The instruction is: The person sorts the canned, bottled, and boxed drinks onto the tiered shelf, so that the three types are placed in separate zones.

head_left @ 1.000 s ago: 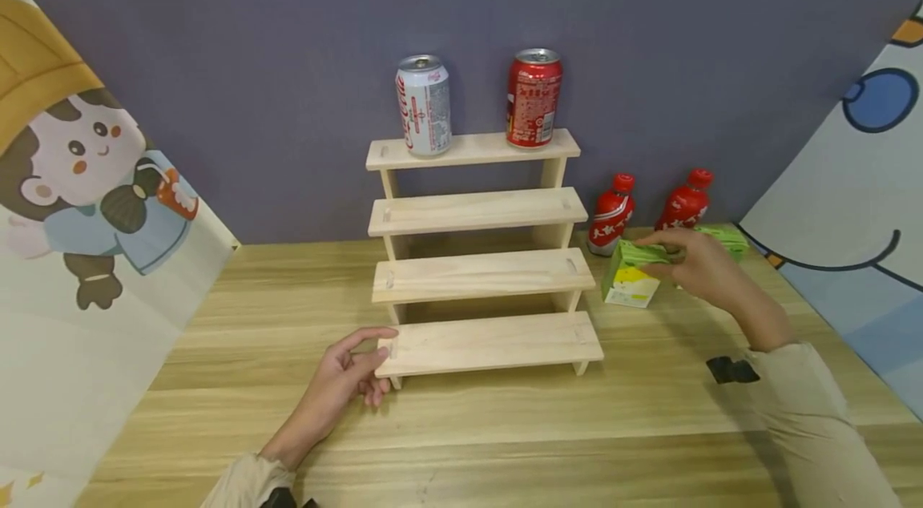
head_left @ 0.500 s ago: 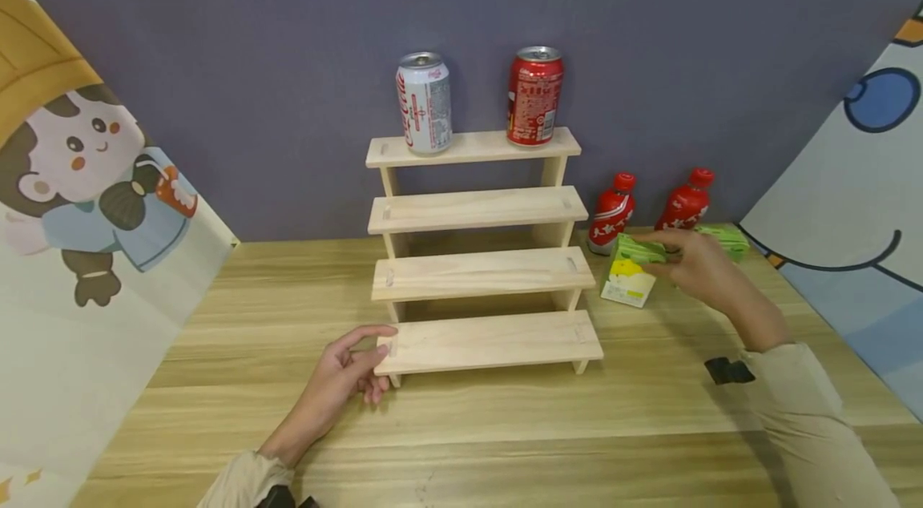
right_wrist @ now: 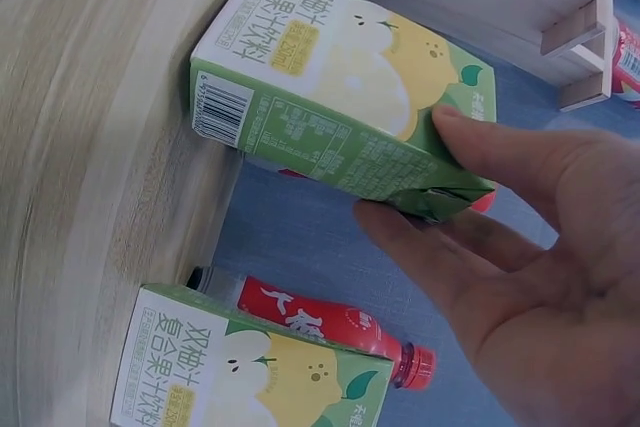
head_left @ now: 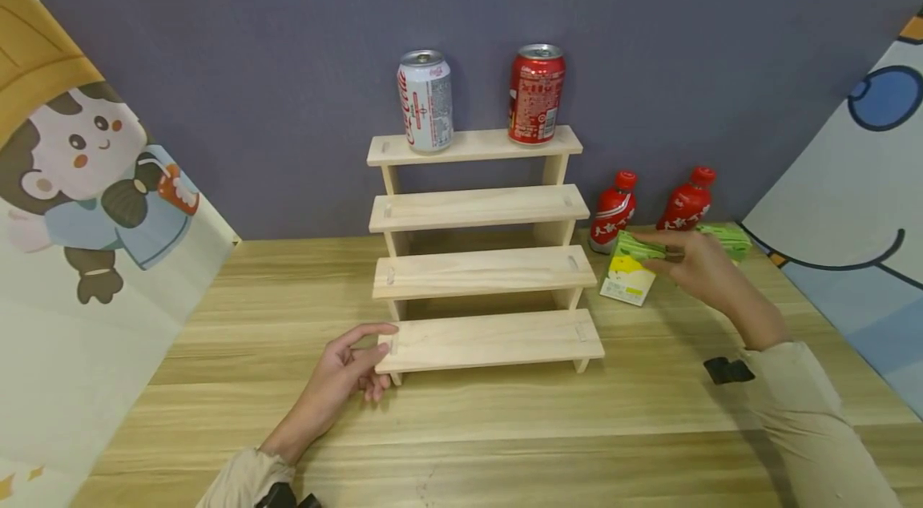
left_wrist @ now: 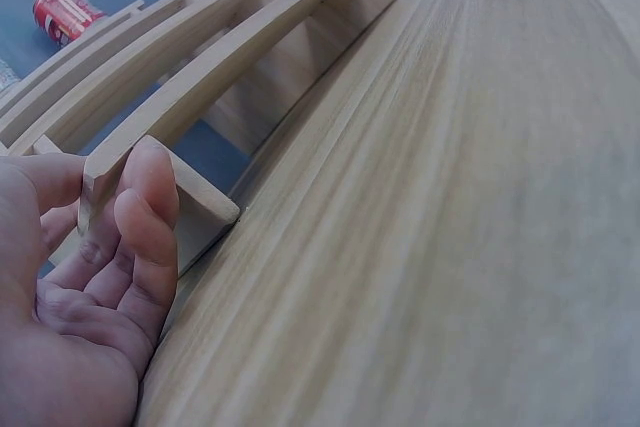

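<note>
My left hand (head_left: 337, 370) holds the left end of the lowest step of a four-tier wooden display stand (head_left: 490, 341), finger and thumb on the board's end. In the left wrist view that hand's other fingers curl beneath the board. To the stand's right, my right hand (head_left: 695, 272) pinches the top of a green, white and yellow juice carton (head_left: 629, 280) between thumb and fingers. The right wrist view shows the carton (right_wrist: 340, 77) with its base close to the tabletop; whether it touches I cannot tell. A second juice carton (right_wrist: 270, 367) stands beside it, partly behind my right hand in the head view.
Two red bottles (head_left: 613, 211) stand by the back wall (head_left: 288, 91), behind the cartons. On the top step are a white cola can (head_left: 425, 103) and a red cola can (head_left: 537, 99). Cartoon-printed panels (head_left: 851, 243) bound the wooden tabletop (head_left: 461, 444) on both sides.
The carton in my right hand has tilted a little, its base shifting slightly to the left. My left hand keeps its place on the stand, and the cans and bottles stay put.
</note>
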{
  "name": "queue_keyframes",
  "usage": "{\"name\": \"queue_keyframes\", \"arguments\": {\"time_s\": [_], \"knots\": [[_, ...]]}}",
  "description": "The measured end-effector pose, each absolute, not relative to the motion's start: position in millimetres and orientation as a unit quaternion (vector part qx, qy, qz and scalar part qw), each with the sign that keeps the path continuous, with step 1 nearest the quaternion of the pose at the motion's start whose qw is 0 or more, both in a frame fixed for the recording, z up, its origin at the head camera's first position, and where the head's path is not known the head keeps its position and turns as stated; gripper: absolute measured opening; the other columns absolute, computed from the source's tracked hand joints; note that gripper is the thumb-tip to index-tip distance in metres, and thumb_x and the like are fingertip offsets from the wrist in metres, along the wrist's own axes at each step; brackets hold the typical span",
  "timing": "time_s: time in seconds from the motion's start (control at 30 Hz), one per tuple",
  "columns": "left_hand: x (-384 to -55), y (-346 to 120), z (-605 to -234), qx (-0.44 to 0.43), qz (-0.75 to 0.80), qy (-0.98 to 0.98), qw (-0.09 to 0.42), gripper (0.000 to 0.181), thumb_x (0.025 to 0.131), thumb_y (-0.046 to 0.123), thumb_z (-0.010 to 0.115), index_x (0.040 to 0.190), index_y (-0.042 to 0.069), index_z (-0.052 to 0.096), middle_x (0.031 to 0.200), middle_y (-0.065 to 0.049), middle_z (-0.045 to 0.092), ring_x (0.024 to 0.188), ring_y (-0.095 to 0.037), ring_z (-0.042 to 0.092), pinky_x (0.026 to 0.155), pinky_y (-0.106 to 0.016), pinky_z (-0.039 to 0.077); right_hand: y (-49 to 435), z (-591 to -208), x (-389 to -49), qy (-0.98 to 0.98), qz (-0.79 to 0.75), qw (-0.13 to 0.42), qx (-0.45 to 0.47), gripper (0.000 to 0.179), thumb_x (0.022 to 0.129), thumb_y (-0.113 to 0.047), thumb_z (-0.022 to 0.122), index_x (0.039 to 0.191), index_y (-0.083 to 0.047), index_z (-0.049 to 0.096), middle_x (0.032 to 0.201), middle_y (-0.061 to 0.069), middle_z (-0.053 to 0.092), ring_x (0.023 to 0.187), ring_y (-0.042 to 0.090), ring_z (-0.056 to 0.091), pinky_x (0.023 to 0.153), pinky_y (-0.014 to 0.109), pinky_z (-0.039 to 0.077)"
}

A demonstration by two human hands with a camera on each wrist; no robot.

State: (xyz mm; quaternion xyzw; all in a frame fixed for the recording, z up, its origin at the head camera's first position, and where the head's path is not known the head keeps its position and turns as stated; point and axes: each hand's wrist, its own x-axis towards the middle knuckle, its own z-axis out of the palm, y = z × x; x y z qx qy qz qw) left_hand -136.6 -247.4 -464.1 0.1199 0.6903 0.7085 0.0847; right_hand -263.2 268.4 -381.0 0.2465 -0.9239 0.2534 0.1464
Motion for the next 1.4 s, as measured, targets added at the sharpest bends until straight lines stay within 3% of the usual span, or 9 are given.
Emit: {"name": "queue_keyframes", "arguments": {"time_s": [0.1, 0.27, 0.37, 0.47, 0.67, 0.87, 1.17, 1.4], "knots": [[-137, -248, -464, 0.119, 0.709, 0.690, 0.084, 0.040, 0.103, 0.017, 0.056, 0.138, -0.001, 0.050, 0.068, -0.009, 0.070, 0.052, -0.015, 0.061, 0.044, -0.026, 0.050, 267, -380, -263, -0.925, 0.248, 0.149, 0.247, 0.047, 0.078, 0.000, 0.083, 0.124, -0.001, 0.069, 0.116, 0.022, 0.070, 0.092, 0.036, 0.069, 0.072, 0.052, 0.058], [-137, -247, -464, 0.114, 0.709, 0.691, 0.082, 0.040, 0.103, 0.018, 0.057, 0.137, 0.000, 0.050, 0.068, -0.009, 0.070, 0.052, -0.015, 0.061, 0.044, -0.026, 0.051, 264, -380, -263, -0.927, 0.234, 0.155, 0.250, 0.047, 0.078, 0.001, 0.083, 0.123, -0.003, 0.070, 0.117, 0.018, 0.070, 0.074, 0.018, 0.062, 0.065, 0.031, 0.057], [-137, -246, -464, 0.109, 0.708, 0.693, 0.082, 0.040, 0.102, 0.018, 0.058, 0.137, 0.000, 0.051, 0.068, -0.010, 0.070, 0.052, -0.015, 0.061, 0.045, -0.026, 0.051, 262, -380, -263, -0.927, 0.229, 0.160, 0.251, 0.046, 0.078, 0.000, 0.083, 0.122, -0.003, 0.070, 0.117, 0.018, 0.070, 0.071, 0.015, 0.059, 0.062, 0.024, 0.054], [-136, -245, -465, 0.105, 0.708, 0.693, 0.083, 0.041, 0.102, 0.019, 0.059, 0.137, 0.000, 0.051, 0.067, -0.010, 0.070, 0.052, -0.015, 0.061, 0.045, -0.026, 0.051, 260, -381, -262, -0.926, 0.234, 0.164, 0.248, 0.046, 0.078, 0.000, 0.083, 0.122, -0.003, 0.071, 0.117, 0.019, 0.070, 0.076, 0.018, 0.065, 0.063, 0.027, 0.056], [-136, -245, -465, 0.107, 0.708, 0.693, 0.083, 0.040, 0.102, 0.019, 0.058, 0.137, 0.000, 0.051, 0.068, -0.010, 0.070, 0.052, -0.015, 0.061, 0.045, -0.026, 0.051, 260, -383, -262, -0.914, 0.252, 0.178, 0.264, 0.043, 0.077, 0.003, 0.083, 0.118, 0.000, 0.072, 0.116, 0.022, 0.070, 0.094, 0.035, 0.070, 0.068, 0.039, 0.060], [-134, -244, -465, 0.104, 0.710, 0.692, 0.082, 0.040, 0.102, 0.018, 0.058, 0.137, 0.000, 0.051, 0.067, -0.009, 0.069, 0.052, -0.014, 0.061, 0.045, -0.025, 0.051, 258, -380, -261, -0.914, 0.251, 0.178, 0.264, 0.040, 0.079, 0.005, 0.081, 0.117, 0.001, 0.072, 0.118, 0.022, 0.069, 0.097, 0.036, 0.070, 0.071, 0.046, 0.059], [-136, -245, -465, 0.111, 0.712, 0.688, 0.084, 0.040, 0.103, 0.017, 0.057, 0.137, -0.001, 0.050, 0.067, -0.008, 0.070, 0.052, -0.014, 0.061, 0.045, -0.024, 0.051, 255, -371, -257, -0.916, 0.232, 0.204, 0.254, 0.038, 0.079, 0.003, 0.081, 0.116, -0.002, 0.073, 0.108, 0.018, 0.072, 0.084, 0.025, 0.069, 0.066, 0.035, 0.059], [-136, -247, -464, 0.116, 0.712, 0.688, 0.085, 0.040, 0.103, 0.018, 0.057, 0.138, -0.001, 0.050, 0.068, -0.008, 0.070, 0.052, -0.014, 0.061, 0.045, -0.025, 0.051, 250, -361, -249, -0.900, 0.215, 0.262, 0.274, 0.039, 0.080, 0.002, 0.081, 0.117, -0.001, 0.073, 0.115, 0.025, 0.068, 0.074, 0.028, 0.068, 0.062, 0.038, 0.055]]}}
